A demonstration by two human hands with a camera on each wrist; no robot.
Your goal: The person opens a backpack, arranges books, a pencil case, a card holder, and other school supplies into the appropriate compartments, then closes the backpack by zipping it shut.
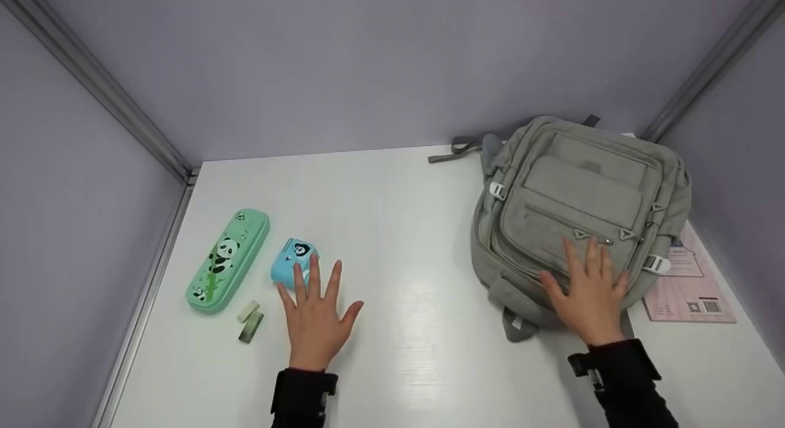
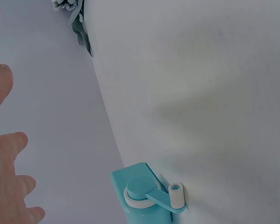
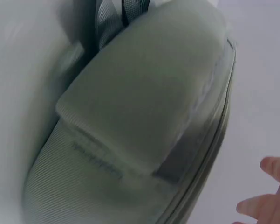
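Note:
My left hand (image 1: 314, 330) is spread with straight fingers, its tips beside and partly over a blue crank pencil sharpener (image 1: 288, 262). In the left wrist view the sharpener (image 2: 142, 196) shows its crank with a white knob, and the fingers (image 2: 16, 144) stand apart from it. My right hand (image 1: 592, 302) is spread over the lower front of a grey backpack (image 1: 582, 189). Whether its fingers touch the fabric is hard to tell in the head view. From the right wrist, the backpack's underside (image 3: 144, 88) fills the middle, with fingertips (image 3: 258, 205) at the right edge, apart from it.
A green panda pencil case (image 1: 227, 262) lies at the left of the white table (image 1: 392, 232). Two small erasers or blocks, one pale (image 1: 248, 311) and one dark green (image 1: 251, 327), lie near it. Pink booklets (image 1: 693, 287) stick out from under the backpack. Grey panels surround the table.

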